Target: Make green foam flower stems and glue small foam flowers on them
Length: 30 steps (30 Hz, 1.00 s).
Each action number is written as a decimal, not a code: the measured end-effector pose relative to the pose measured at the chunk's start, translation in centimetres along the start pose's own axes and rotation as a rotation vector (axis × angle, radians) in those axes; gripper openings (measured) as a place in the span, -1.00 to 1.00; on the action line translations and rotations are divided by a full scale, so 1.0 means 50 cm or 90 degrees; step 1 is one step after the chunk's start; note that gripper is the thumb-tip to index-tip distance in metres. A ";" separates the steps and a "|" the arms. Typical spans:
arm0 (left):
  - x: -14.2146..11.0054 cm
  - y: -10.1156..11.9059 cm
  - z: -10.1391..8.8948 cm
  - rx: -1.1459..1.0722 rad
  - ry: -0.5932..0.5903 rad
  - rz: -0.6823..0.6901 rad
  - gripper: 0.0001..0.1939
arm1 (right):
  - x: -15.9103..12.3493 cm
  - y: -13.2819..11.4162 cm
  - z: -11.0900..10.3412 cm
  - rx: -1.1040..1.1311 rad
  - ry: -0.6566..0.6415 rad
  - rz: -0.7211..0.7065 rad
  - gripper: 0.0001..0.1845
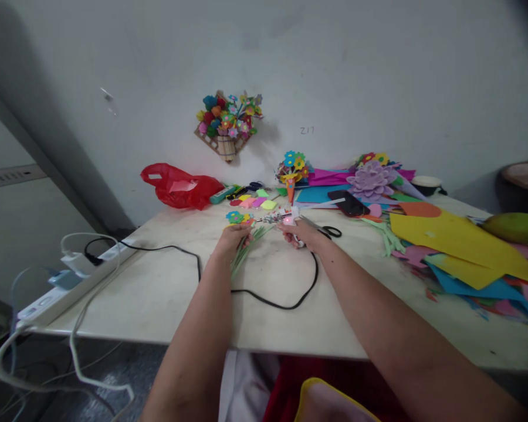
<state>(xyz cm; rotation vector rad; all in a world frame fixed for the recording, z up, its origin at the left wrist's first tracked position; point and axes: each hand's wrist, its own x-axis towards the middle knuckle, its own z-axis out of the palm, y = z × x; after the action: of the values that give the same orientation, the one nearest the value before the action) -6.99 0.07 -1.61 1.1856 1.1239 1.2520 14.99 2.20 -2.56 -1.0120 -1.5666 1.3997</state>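
Observation:
My left hand (236,235) is closed around a bunch of thin green stems (249,246). Blue, yellow and orange paper flowers (236,217) show just above its fingers. In my right hand (304,232) is a white glue gun (295,213) with a small red light, its nozzle aimed left toward the stems. A pale glue stick (330,203) juts from the gun's back. From its grip a black cord (286,306) loops over the table toward the left. Black-handled scissors (331,231) lie close beside my right wrist.
A white power strip (48,302) with plugs runs along the left edge. Behind are a red plastic bag (180,186), coloured paper pieces (259,202) and a small flower pot (291,190). Foam sheets (457,243), a phone (348,203) and a green fruit (514,227) occupy the right.

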 end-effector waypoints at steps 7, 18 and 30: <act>-0.004 0.006 0.005 0.011 0.010 -0.012 -0.90 | -0.001 -0.001 0.001 -0.009 -0.011 0.000 -0.62; -0.005 0.006 0.003 0.016 0.007 -0.007 -0.85 | -0.005 -0.008 0.005 -0.019 0.000 0.018 -0.60; -0.003 0.003 0.001 0.018 -0.005 -0.002 -0.86 | -0.002 -0.006 0.007 -0.016 0.017 0.011 -0.60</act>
<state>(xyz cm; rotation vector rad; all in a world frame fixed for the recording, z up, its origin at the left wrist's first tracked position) -6.93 -0.09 -1.44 1.2085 1.1403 1.2325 14.68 1.93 -2.32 -1.0579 -1.5622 1.3765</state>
